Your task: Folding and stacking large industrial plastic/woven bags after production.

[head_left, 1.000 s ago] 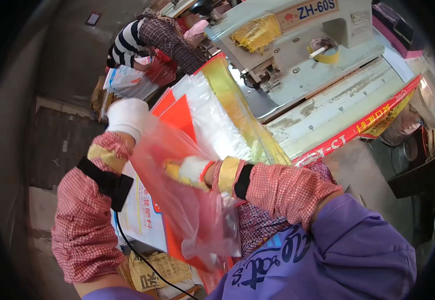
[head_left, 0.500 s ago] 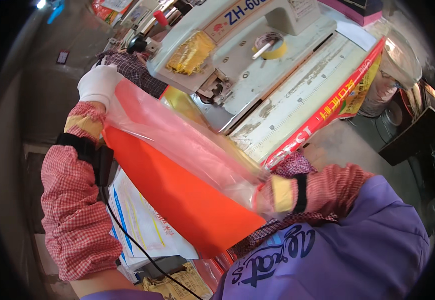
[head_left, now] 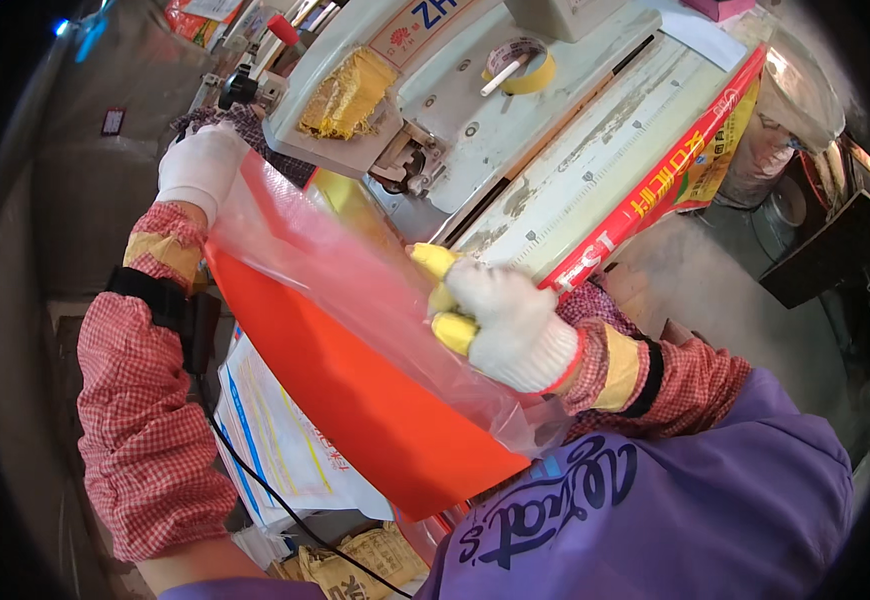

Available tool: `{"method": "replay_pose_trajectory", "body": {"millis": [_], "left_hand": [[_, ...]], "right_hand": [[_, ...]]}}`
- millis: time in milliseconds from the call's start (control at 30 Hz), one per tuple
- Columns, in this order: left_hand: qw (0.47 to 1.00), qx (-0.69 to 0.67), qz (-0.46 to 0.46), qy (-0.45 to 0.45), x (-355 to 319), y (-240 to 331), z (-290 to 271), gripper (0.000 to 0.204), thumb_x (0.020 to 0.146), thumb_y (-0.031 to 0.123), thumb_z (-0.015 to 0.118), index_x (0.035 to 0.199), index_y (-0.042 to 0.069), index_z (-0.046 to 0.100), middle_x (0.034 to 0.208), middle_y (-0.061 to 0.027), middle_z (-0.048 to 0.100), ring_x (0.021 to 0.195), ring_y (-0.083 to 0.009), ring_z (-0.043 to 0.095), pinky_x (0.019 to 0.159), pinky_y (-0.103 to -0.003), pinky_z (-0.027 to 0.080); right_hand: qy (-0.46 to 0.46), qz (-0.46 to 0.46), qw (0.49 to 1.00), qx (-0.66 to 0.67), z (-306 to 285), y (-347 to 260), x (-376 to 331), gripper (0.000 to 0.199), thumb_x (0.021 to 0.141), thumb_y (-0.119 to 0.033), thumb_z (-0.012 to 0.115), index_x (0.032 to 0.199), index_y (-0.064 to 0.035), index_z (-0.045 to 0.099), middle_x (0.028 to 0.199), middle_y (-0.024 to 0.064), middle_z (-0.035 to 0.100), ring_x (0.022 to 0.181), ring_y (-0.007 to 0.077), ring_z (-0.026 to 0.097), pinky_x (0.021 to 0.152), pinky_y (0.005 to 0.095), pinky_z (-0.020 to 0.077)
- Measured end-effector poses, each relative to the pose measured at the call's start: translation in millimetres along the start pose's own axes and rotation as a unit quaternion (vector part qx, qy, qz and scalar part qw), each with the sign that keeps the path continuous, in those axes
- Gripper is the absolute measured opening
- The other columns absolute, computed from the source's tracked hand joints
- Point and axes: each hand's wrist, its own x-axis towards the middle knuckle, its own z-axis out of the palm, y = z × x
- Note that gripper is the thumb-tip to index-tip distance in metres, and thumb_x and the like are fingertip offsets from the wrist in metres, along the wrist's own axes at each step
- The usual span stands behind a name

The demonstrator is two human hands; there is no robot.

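Observation:
My left hand (head_left: 200, 172), in a white glove, grips the upper left corner of a red-orange bag (head_left: 355, 385); its fingertips are partly hidden. A clear plastic liner (head_left: 355, 270) lies loosely along the bag's upper side. My right hand (head_left: 505, 322) hovers over the right part of this liner, in a white glove with yellow finger coverings. Its thumb and fingers are apart and a little bent, with nothing seen between them. Just beyond the bag stands a pale sewing machine (head_left: 395, 165), its head close above the far edge of the plastic.
A roll of yellow tape (head_left: 530, 72) with a white stick in it rests on the machine. A red and yellow printed bag (head_left: 655, 190) lies along the table's right edge. White printed bags (head_left: 285, 440) are stacked below left. A black cable (head_left: 275, 505) hangs from my left wrist.
My right hand has come up from the bag's lower right edge to above the plastic liner, its fingers now showing. My left hand keeps its hold on the corner.

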Motion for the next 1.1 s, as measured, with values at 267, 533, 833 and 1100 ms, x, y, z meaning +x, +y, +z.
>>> {"method": "replay_pose_trajectory", "body": {"millis": [267, 533, 833, 1100], "left_hand": [[0.995, -0.058, -0.047, -0.066, 4, -6, -19, 0.032, 0.080, 0.009, 0.048, 0.112, 0.006, 0.053, 0.096, -0.0174, 0.062, 0.089, -0.0321, 0.061, 0.077, -0.040, 0.048], [0.948, 0.203, 0.221, -0.112, 62, 2, 34, 0.019, 0.076, 0.014, 0.057, 0.092, 0.015, 0.067, 0.090, -0.0096, 0.066, 0.083, -0.0248, 0.063, 0.072, -0.033, 0.049], [0.989, -0.087, 0.072, 0.092, -21, 152, 120, 0.014, 0.079, 0.014, 0.046, 0.086, 0.012, 0.058, 0.080, -0.0081, 0.061, 0.065, -0.0276, 0.063, 0.056, -0.039, 0.050], [0.901, -0.345, 0.096, 0.243, -7, 155, 150, 0.011, 0.074, 0.013, 0.054, 0.083, 0.012, 0.060, 0.079, -0.0088, 0.059, 0.069, -0.0292, 0.059, 0.060, -0.038, 0.047]], "right_hand": [[-0.392, 0.228, 0.891, -0.016, 1, 1, 52, 0.028, 0.076, -0.025, 0.056, 0.093, -0.0031, 0.059, 0.068, 0.0108, 0.058, 0.060, 0.0192, 0.059, 0.055, 0.0341, 0.0476], [-0.155, 0.265, 0.900, 0.310, 83, 11, 26, 0.033, 0.074, -0.024, 0.055, 0.103, -0.0074, 0.060, 0.093, 0.0173, 0.062, 0.084, 0.0343, 0.060, 0.074, 0.0392, 0.0483], [-0.175, 0.158, 0.969, 0.078, -35, 40, -42, 0.022, 0.082, -0.022, 0.055, 0.096, -0.0062, 0.061, 0.080, 0.0142, 0.062, 0.069, 0.0267, 0.061, 0.060, 0.0342, 0.0470], [0.005, 0.422, 0.827, 0.373, -32, 63, -64, 0.021, 0.079, -0.012, 0.060, 0.099, -0.0036, 0.061, 0.079, 0.0059, 0.062, 0.074, 0.0093, 0.054, 0.065, 0.0277, 0.0444]]}}
